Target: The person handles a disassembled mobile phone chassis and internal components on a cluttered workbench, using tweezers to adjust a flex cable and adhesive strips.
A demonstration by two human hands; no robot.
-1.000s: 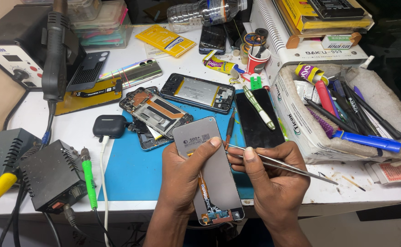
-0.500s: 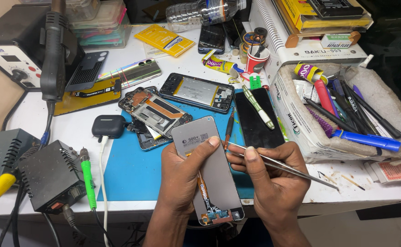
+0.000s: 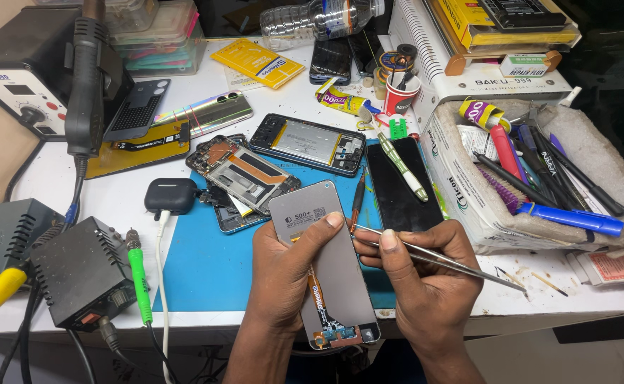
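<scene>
Nothing moved | left hand [image 3: 283,274] clamps screen panel [image 3: 329,267] | right hand [image 3: 425,274] pinches tweezers [image 3: 440,257] beside it

A phone repair workshop: hot-air station [image 3: 24,78], opened phones [image 3: 244,178] (several), tool tray [image 3: 539,178].

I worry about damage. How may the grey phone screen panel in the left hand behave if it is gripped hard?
The screen panel looks thin and flat, so it would probably flex or crack. Its orange ribbon cable seems floppy and easy to tear.
</scene>
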